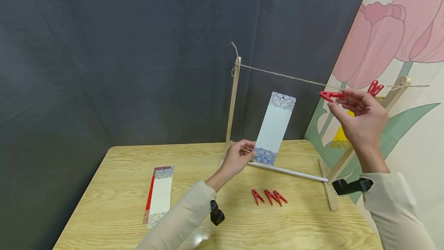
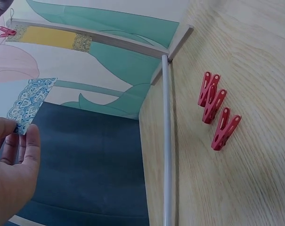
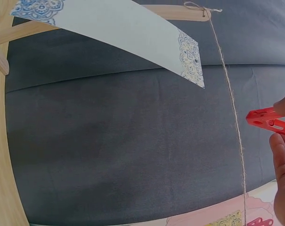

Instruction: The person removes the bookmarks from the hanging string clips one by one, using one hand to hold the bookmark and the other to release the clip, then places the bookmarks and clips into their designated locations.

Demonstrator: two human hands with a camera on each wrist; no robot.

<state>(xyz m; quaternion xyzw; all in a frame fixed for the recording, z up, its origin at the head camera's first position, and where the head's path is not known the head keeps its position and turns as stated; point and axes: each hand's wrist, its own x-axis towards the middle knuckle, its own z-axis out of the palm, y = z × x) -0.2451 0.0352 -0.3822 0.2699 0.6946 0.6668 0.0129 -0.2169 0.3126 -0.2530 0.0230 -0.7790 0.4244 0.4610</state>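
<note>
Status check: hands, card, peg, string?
Left hand pinches white card upright. Right hand pinches red clothespin beside string. Card below string, unobstructed.

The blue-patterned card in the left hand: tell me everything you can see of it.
The card is a long, narrow strip, apparently paper, pale blue-white in the middle with a blue ornamental band at each end. A small hole sits near its top edge. It stands nearly upright, leaning slightly, above the table and below the string, not touching it. The left hand pinches its bottom corner. Nothing else touches it; the right hand holds a red peg nearby.
</note>
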